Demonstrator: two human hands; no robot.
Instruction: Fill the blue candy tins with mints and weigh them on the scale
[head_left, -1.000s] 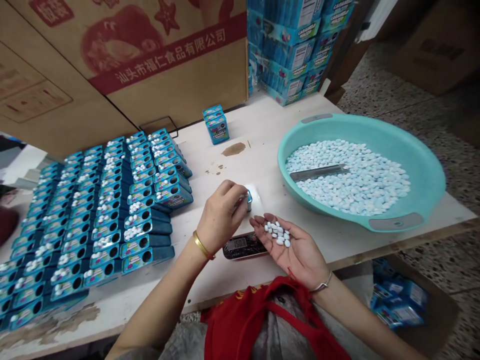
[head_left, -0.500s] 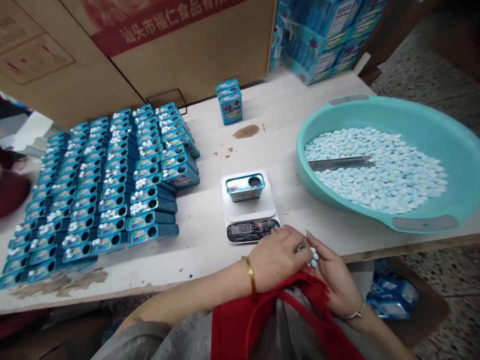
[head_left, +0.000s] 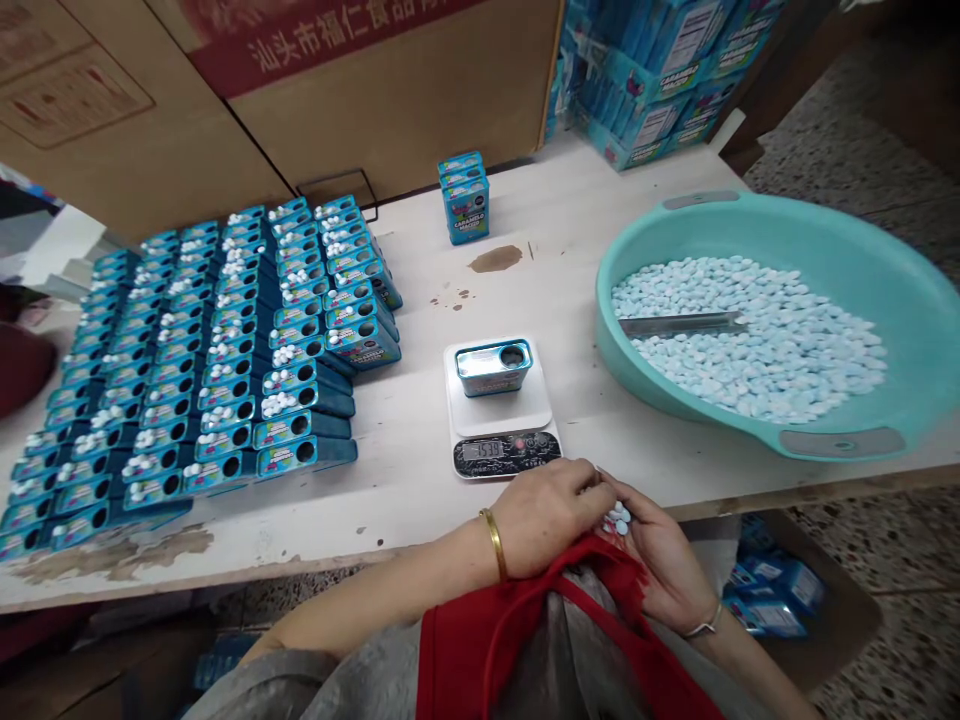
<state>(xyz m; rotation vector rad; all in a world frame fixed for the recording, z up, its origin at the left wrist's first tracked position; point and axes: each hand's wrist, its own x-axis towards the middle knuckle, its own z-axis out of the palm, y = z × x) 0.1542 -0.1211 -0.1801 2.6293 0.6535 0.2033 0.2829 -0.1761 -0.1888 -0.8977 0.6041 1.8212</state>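
A small blue tin (head_left: pixel 493 367) lies on the white pan of a digital scale (head_left: pixel 501 420) in the middle of the table. My right hand (head_left: pixel 660 555) is cupped palm up at the table's near edge, holding a few pale blue candies (head_left: pixel 618 520). My left hand (head_left: pixel 551 515), with a gold bangle on its wrist, has its fingers pinched into that pile of candies. Both hands are just in front of the scale's display.
A teal basin (head_left: pixel 825 440) full of pale blue candies with a metal scoop (head_left: pixel 679 324) sits at the right. Several rows of filled blue tins (head_left: pixel 217 350) cover the table's left. A stack of tins (head_left: pixel 465 200) stands at the back, cardboard boxes behind. A box of tins (head_left: pixel 772 590) is on the floor.
My left hand left the tin on the scale and came back to pinch at the candies. My right hand drew back to the table's edge. The view shifted slightly.
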